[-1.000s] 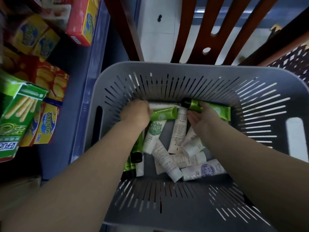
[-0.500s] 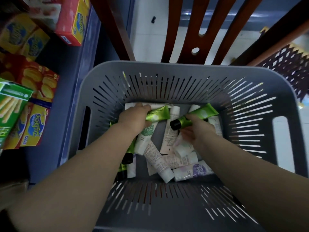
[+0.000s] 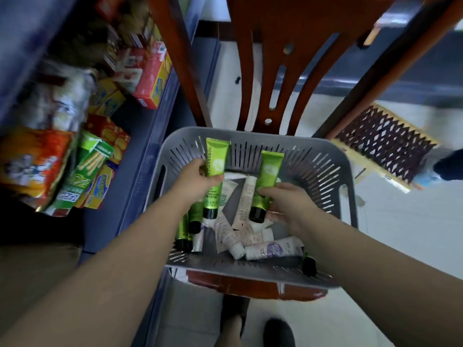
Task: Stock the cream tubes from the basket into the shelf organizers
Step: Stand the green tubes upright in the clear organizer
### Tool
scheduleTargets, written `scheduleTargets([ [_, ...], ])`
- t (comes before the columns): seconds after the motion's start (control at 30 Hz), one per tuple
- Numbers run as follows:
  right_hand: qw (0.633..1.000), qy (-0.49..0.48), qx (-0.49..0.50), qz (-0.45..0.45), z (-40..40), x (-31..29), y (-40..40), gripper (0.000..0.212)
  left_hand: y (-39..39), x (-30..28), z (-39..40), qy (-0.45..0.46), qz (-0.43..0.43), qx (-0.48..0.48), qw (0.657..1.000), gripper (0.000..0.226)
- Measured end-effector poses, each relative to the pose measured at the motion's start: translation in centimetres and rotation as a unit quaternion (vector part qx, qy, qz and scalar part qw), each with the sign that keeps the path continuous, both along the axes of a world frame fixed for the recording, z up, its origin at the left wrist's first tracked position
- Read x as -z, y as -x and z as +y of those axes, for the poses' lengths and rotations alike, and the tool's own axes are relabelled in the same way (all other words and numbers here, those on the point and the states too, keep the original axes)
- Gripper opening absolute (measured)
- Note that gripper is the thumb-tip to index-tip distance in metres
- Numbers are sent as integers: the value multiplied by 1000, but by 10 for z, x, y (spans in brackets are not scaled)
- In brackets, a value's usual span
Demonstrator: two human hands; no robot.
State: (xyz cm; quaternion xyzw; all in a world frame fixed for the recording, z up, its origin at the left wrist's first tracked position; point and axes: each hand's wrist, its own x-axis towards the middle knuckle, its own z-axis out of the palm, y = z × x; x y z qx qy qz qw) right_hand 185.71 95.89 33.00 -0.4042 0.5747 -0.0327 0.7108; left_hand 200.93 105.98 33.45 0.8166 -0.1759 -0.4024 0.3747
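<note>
Above the grey slotted basket (image 3: 345, 196), seen from the head camera, each hand has one green cream tube lifted clear of the pile. The left hand (image 3: 194, 180) pinches the Chamomile tube (image 3: 215, 171) about its middle, and the right hand (image 3: 283, 204) has its fingers curled round the lower half of the second green tube (image 3: 268, 176). Both tubes stand nearly upright, black caps down toward the basket floor and flat crimped ends up and away from the person. More tubes, white (image 3: 246, 196), lilac-printed (image 3: 274, 250) and green, lie jumbled on the bottom. The basket sits on a wooden chair (image 3: 255, 288). Snack boxes (image 3: 150, 81) fill the blue shelf (image 3: 147, 136) on the left, so the left hand is the nearer one; no organizers are visible, and I judge both tubes must travel leftward.
</note>
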Motion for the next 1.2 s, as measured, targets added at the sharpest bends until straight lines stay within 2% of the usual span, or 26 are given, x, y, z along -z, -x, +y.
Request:
scheduleTargets([
  [0.17,986,86,-108,-90,16,-98,25,27,30,-100,22,87,30,-67,993,25],
  [0.23,977,110,-131,-127,21,-139,33,28,38,-146,31,108,12,-87,990,23],
  [0.4,948,143,-161,-233,37,-255,40,15,60,-271,67,198,-35,-117,972,14],
  [0.57,891,193,-218,-349,79,-371,31,20,79,-395,130,266,-122,-145,945,17],
  [0.73,818,203,-287,-455,142,-461,13,20,92,-492,212,299,-233,-196,904,14],
  [1.0,703,184,-386,-568,279,-553,-8,22,132,-586,360,320,-361,-290,826,12],
  [1.2,646,161,-423,-615,381,-584,-16,21,157,-622,455,298,-417,-336,790,10],
])
